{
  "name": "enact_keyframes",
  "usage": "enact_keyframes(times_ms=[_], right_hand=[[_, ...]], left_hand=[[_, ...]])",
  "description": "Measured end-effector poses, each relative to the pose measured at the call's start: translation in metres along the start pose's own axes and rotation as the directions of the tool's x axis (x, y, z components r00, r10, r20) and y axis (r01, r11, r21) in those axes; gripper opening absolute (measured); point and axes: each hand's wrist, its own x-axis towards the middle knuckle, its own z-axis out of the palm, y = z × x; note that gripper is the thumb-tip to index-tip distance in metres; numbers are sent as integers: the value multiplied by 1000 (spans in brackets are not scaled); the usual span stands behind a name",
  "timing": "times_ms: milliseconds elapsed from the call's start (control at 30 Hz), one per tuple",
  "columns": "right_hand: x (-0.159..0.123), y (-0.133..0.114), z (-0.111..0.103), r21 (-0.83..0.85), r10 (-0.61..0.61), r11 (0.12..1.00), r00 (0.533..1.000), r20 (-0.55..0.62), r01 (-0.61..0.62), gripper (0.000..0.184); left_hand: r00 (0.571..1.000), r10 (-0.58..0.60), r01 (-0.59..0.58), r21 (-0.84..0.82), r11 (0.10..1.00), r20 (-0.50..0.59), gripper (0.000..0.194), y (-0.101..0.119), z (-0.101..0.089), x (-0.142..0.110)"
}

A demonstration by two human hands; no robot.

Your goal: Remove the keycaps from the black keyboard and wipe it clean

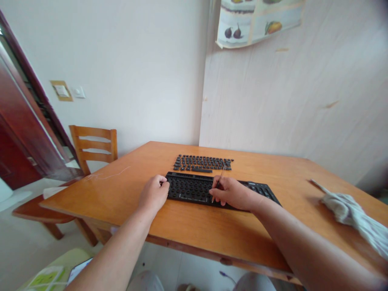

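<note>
A black keyboard [189,188] lies flat on the wooden table; most of its keycaps are off and the bare key seats show, while its right end still carries keys. My left hand [154,193] grips the keyboard's left edge with thumb and curled fingers. Between the fingers of my right hand [227,192] is a slim pen-like tool [222,174], slanted, with its lower tip down at the front part of the keyboard. Its exact kind is too small to tell. Behind the keyboard, loose black keycaps [203,162] lie in rows, with a long space bar [201,170] in front.
A crumpled grey-white cloth [348,210] lies on the table [303,178] at right, beside a thin stick-like end. A wooden chair [95,145] stands at the left. The wall [145,81] borders the table's far side. A cable end [226,275] lies on the floor below.
</note>
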Motion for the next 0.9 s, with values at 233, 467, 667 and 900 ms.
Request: enact_keyframes(times_ms=[233, 467, 667, 900], right_hand=[[1, 1, 6, -39, -16, 999, 1000, -24, 15, 10], [1, -1, 10, -112, -75, 992, 992, -102, 64, 12], [1, -1, 20, -154, -98, 986, 970, -225, 64, 36], [4, 3, 24, -121, -98, 990, 950, -296, 65, 45]], left_hand=[[1000, 0, 0, -2, 1000, -1, 20, -3, 2, 1], [1000, -20, 21, -13, 1000, 19, 21, 2, -2, 0], [999, -31, 32, -15, 999, 27, 21, 3, -2, -1], [1000, -12, 13, -16, 1000, 18, 21, 1, 0, -1]])
